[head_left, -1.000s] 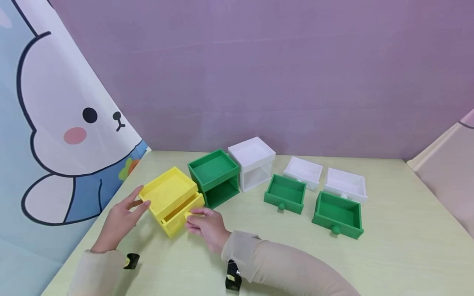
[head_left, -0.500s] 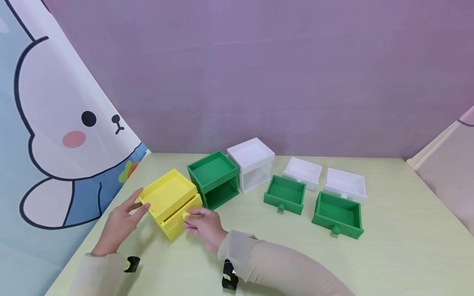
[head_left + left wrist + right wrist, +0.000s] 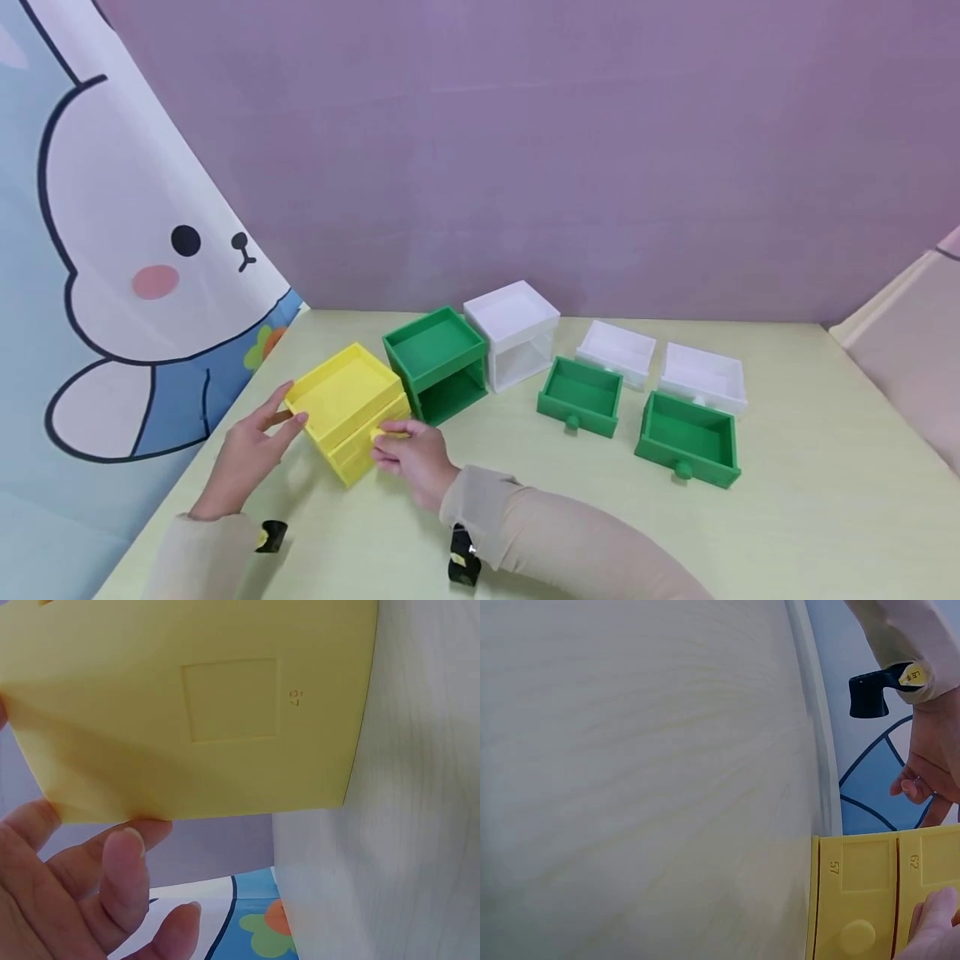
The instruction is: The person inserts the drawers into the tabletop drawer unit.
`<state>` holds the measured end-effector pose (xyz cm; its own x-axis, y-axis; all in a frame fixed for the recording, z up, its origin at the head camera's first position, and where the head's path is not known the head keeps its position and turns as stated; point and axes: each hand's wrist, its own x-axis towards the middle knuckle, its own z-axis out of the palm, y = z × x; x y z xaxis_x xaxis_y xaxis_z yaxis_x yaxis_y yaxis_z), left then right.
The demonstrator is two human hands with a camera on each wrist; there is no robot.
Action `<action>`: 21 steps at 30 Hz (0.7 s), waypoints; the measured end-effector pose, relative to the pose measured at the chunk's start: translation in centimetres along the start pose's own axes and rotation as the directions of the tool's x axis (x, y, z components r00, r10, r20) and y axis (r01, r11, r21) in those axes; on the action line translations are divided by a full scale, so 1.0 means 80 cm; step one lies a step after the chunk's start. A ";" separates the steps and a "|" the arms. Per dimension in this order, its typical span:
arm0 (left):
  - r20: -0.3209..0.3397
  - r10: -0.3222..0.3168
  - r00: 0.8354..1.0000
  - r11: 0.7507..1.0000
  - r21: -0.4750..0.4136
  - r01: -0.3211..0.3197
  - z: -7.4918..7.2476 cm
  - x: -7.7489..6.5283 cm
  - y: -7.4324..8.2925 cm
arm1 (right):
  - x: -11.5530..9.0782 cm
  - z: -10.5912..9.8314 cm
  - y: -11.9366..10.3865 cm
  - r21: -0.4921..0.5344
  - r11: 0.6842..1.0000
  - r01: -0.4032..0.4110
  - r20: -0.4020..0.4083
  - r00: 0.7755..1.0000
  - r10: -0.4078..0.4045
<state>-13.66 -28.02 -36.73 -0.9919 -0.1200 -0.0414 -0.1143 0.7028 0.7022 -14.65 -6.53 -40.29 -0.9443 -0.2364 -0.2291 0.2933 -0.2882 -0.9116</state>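
In the head view, a yellow cabinet (image 3: 343, 392) with a tray-like top stands at the left of the table. My left hand (image 3: 243, 454) holds its left side near the top, thumb at the near corner and a finger at the far one. My right hand (image 3: 422, 461) pinches the small knob (image 3: 377, 434) of its upper yellow drawer, which sits flush or almost flush. The right wrist view shows a lower yellow drawer (image 3: 855, 896) with a round knob, and the upper drawer (image 3: 937, 859) partly behind my fingers. The left wrist view shows the cabinet's plain side wall (image 3: 232, 701).
Right of the yellow cabinet stand a green cabinet (image 3: 435, 346) and a white cabinet (image 3: 512, 312), their fronts hollow. Two green drawers (image 3: 581, 393) and two white drawers (image 3: 617, 346) lie farther right. A purple cloth backdrop (image 3: 555, 158) rises behind the table.
The upper yellow drawer has slid back into the cabinet, pushed by my right hand on its knob. My left hand keeps its hold on the cabinet.
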 end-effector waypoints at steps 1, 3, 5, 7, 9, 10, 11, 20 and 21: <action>0.001 0.000 1.000 1.000 -0.005 0.000 0.002 0.000 0.000 | 0.000 -0.001 0.000 -0.005 1.000 -0.004 -0.004 1.000 0.004; -0.003 0.006 1.000 1.000 -0.013 -0.006 0.004 -0.001 0.000 | 0.001 -0.002 -0.001 -0.016 1.000 -0.012 -0.012 1.000 0.012; -0.007 0.015 1.000 1.000 -0.006 -0.015 0.005 -0.001 0.000 | 0.003 -0.002 -0.001 -0.024 1.000 -0.014 -0.011 1.000 0.014; -0.013 0.020 1.000 1.000 -0.003 -0.020 0.005 -0.001 0.001 | 0.005 -0.001 -0.002 -0.026 1.000 -0.015 -0.006 1.000 0.014; -0.016 0.029 0.999 1.000 0.001 -0.029 0.004 0.000 0.000 | 0.006 0.000 -0.003 -0.027 1.000 -0.015 -0.003 1.000 0.015; -0.014 0.033 0.999 0.999 0.003 -0.033 0.004 0.001 0.000 | 0.006 0.000 -0.003 -0.028 0.999 -0.015 -0.001 1.000 0.015; -0.011 0.032 0.999 0.999 0.001 -0.032 0.004 0.001 0.000 | 0.007 -0.001 -0.002 -0.026 1.000 -0.017 -0.001 1.000 0.017; 0.003 0.090 0.996 0.976 0.201 -0.088 -0.011 0.004 0.007 | 0.004 -0.032 -0.011 -0.037 0.997 -0.074 0.129 0.989 0.079; 0.006 0.106 0.994 0.961 0.257 -0.104 -0.017 0.003 0.011 | 0.002 -0.041 -0.014 -0.051 0.995 -0.090 0.146 0.985 0.096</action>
<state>-13.96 -28.38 -35.12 -0.9988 -0.0403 0.0293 -0.0204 0.8678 0.4965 -15.63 -3.19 -40.41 -0.8797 -0.3959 -0.2635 0.3687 -0.2177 -0.9037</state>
